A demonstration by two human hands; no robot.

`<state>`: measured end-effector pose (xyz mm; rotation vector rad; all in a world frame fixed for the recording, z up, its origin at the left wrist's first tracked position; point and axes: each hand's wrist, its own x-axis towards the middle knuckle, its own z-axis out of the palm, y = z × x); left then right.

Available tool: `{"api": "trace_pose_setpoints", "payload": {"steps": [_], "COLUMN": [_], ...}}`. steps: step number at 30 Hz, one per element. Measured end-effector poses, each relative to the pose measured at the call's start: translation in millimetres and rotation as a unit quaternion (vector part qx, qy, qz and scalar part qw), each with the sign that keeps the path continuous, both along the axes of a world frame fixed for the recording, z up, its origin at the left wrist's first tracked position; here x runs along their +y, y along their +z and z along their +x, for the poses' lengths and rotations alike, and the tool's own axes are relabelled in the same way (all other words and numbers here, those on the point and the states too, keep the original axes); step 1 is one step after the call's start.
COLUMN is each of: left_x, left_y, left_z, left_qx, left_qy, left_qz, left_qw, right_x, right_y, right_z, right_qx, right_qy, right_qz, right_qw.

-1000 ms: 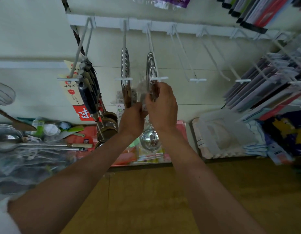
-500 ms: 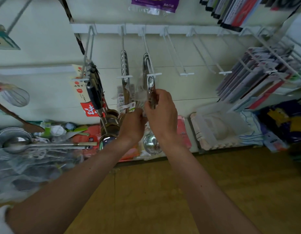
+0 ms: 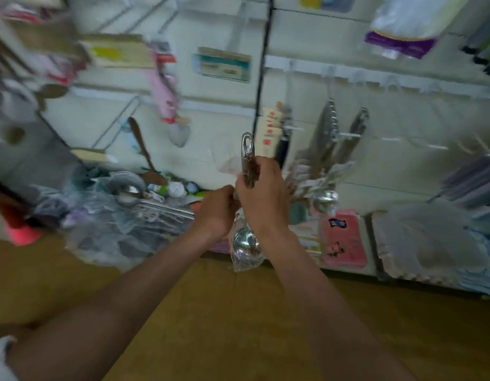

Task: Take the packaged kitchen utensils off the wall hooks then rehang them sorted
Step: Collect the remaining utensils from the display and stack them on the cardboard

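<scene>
A steel ladle in a clear plastic bag (image 3: 246,244) hangs free of the wall, its handle end with a hanging hole sticking up. My right hand (image 3: 261,192) grips the handle just below that hole. My left hand (image 3: 217,211) holds the bag or handle right beside it, lower and to the left. On the white wall hooks (image 3: 345,134) to the right hang more bagged steel ladles (image 3: 324,144) and black-handled utensils with red-and-cream cards (image 3: 276,133). The view is motion-blurred.
A heap of bagged ladles and spoons (image 3: 134,199) lies on the low shelf at left. Pink packs (image 3: 344,239) and white goods (image 3: 419,243) lie on the shelf at right. A wooden floor (image 3: 238,325) spreads below. Several packaged items hang on the upper wall.
The ladle has come off its hook and moved left with both hands. The view has swung left, so the hook rail now sits to the right.
</scene>
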<state>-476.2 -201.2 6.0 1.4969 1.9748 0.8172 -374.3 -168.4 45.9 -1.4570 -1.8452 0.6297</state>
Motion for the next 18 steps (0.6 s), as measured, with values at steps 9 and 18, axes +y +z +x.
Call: {"api": "trace_pose_setpoints", "payload": {"steps": [9, 18], "left_x": [-132.9, -294.1], "left_y": [28.0, 15.0], "left_z": [-203.1, -334.2], "left_qx": [-0.001, 0.019], "left_qy": [0.167, 0.336], "left_qz": [0.029, 0.042], "left_qw": [0.985, 0.941], "right_x": [-99.7, -234.1], "right_y": [20.8, 9.4], "right_z": [-220.8, -379.6], "right_qx": [0.014, 0.029], "right_qy": [0.176, 0.343], "right_qz": [0.041, 0.075], "right_qw": [0.983, 0.936]}}
